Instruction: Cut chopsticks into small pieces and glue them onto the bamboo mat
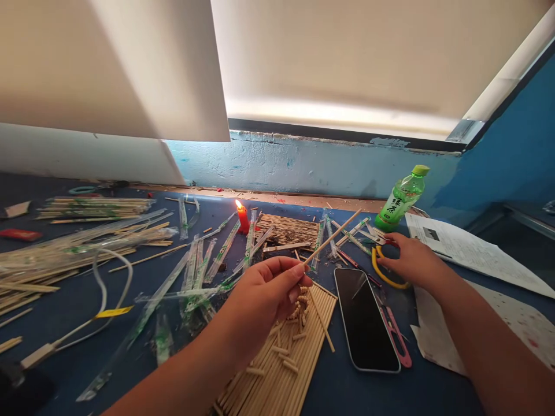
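My left hand (277,283) pinches a thin wooden stick (333,235) that slants up to the right. Under that hand lies a flat panel of sticks laid side by side (299,381), with short cut pieces (286,361) and small beige rings on top. To the right, my right hand (405,260) is closed on yellow-handled pliers (388,274), their jaws pointing up and left. A lit red candle (243,219) stands behind the hands, beside a darker panel of sticks (292,228).
A black phone (366,320) and a pink cutter (399,341) lie right of centre. Behind stands a green bottle (399,199), near papers (481,254). Plastic wrappers (162,294), bundled sticks (93,208) and a white cable (100,277) spread over the left side.
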Available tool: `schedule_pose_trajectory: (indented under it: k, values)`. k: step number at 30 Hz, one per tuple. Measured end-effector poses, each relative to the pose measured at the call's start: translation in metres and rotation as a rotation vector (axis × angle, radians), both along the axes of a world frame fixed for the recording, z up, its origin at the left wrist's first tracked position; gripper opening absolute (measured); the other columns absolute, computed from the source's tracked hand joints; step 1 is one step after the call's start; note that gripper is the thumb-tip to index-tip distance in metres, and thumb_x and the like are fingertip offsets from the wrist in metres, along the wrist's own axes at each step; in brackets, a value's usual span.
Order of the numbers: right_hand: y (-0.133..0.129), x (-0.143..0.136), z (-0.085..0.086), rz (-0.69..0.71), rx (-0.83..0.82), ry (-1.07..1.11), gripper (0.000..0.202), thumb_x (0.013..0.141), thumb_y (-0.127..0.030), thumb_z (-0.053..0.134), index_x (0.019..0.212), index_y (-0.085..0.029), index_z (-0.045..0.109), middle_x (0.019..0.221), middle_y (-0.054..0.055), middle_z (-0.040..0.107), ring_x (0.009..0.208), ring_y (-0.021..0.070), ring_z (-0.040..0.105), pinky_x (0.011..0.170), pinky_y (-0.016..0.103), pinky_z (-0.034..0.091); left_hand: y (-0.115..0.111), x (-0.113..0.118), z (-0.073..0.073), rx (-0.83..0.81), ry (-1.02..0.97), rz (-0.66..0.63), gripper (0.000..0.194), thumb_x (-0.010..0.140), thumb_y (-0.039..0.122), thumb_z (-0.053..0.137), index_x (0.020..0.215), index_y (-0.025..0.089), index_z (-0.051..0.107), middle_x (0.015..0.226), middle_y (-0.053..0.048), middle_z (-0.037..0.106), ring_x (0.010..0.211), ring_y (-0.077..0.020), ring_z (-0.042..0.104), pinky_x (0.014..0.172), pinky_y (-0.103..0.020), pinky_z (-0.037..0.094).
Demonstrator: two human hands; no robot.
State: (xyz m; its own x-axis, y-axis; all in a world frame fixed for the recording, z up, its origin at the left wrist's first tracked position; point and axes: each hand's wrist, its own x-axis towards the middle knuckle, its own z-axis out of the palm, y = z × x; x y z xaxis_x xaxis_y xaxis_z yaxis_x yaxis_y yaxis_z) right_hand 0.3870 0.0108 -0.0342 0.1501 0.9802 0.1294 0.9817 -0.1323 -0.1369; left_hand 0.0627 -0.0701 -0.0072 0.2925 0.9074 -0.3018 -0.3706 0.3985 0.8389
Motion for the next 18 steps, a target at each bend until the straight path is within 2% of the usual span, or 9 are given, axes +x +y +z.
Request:
schedule_pose_trajectory:
  k: [2,4,5,7,8,11,13,15,18]
  values:
    - [-0.006,-0.010,0.007,-0.020,0.030,-0.004,0.057,0.081,-0.043,0.067,0.126,-0.008,0.065,0.103,0.023,0.073,0.092,0.0414,0.069,0.073,0.047,0.053,0.000,0.001,0.001,0.043,0.086,0.020,0.023,0.080,0.034,0.078,0.086,0.015,0.065,0.075,-0.001,0.065,0.048,-0.0037,0.039,0.045,-0.017,0.027]
    - [-0.020,-0.028,0.018,-0.001,0.138,0.004,0.053,0.088,-0.046,0.060,0.128,-0.012,0.062,0.107,0.022,0.072,0.098,0.0408,0.067,0.077,0.048,0.052,-0.001,0.002,0.001,0.110,0.192,0.045,0.023,0.082,0.036,0.075,0.087,0.016,0.065,0.079,-0.004,0.067,0.051,-0.0062,0.045,0.048,-0.020,0.032]
    - [-0.028,-0.040,0.024,0.050,0.229,0.024,0.049,0.092,-0.047,0.056,0.131,-0.017,0.060,0.116,0.017,0.070,0.106,0.0364,0.065,0.084,0.046,0.052,-0.002,0.003,0.001,0.151,0.247,0.054,0.023,0.084,0.037,0.073,0.088,0.016,0.065,0.081,-0.005,0.068,0.054,-0.0080,0.048,0.050,-0.021,0.035]
    - [-0.047,-0.064,0.034,0.271,0.598,0.122,0.039,0.093,-0.043,0.060,0.124,-0.020,0.062,0.119,0.014,0.068,0.114,0.0336,0.060,0.096,0.046,0.047,-0.004,0.004,0.000,0.246,0.352,0.059,0.022,0.087,0.038,0.070,0.089,0.017,0.065,0.082,-0.005,0.069,0.062,-0.0120,0.055,0.055,-0.024,0.041]
    - [-0.056,-0.074,0.038,0.401,0.672,0.136,0.037,0.091,-0.041,0.064,0.122,-0.021,0.062,0.119,0.013,0.067,0.117,0.0332,0.058,0.100,0.047,0.045,-0.005,0.004,-0.001,0.295,0.400,0.049,0.021,0.089,0.038,0.067,0.090,0.018,0.065,0.082,-0.005,0.068,0.067,-0.0139,0.058,0.058,-0.025,0.043]
    - [-0.070,-0.096,0.038,0.742,0.677,0.135,0.028,0.090,-0.030,0.070,0.117,-0.026,0.067,0.114,0.008,0.070,0.112,0.0298,0.060,0.102,0.047,0.044,-0.009,0.006,-0.005,0.421,0.521,-0.011,0.018,0.095,0.037,0.059,0.094,0.020,0.064,0.080,-0.003,0.066,0.073,-0.0167,0.060,0.063,-0.027,0.046]
    - [-0.071,-0.101,0.034,0.874,0.629,0.112,0.020,0.092,-0.024,0.069,0.111,-0.027,0.071,0.102,0.004,0.074,0.100,0.0254,0.064,0.101,0.047,0.044,-0.010,0.006,-0.009,0.491,0.592,-0.039,0.018,0.097,0.037,0.055,0.096,0.021,0.064,0.078,-0.002,0.064,0.071,-0.0163,0.058,0.062,-0.028,0.046]
    - [-0.069,-0.100,0.030,0.894,0.583,0.089,0.016,0.095,-0.020,0.064,0.107,-0.027,0.072,0.089,0.000,0.075,0.087,0.0207,0.066,0.103,0.048,0.039,-0.010,0.005,-0.012,0.563,0.677,-0.034,0.018,0.098,0.036,0.052,0.098,0.022,0.064,0.079,-0.001,0.064,0.070,-0.0165,0.058,0.062,-0.029,0.047]
    - [-0.068,-0.097,0.029,0.859,0.530,0.088,0.016,0.099,-0.018,0.059,0.106,-0.025,0.072,0.085,-0.001,0.075,0.078,0.0176,0.066,0.105,0.051,0.034,-0.008,0.003,-0.015,0.725,0.811,0.004,0.018,0.100,0.030,0.049,0.106,0.023,0.064,0.090,-0.003,0.067,0.079,-0.0178,0.061,0.071,-0.032,0.049]
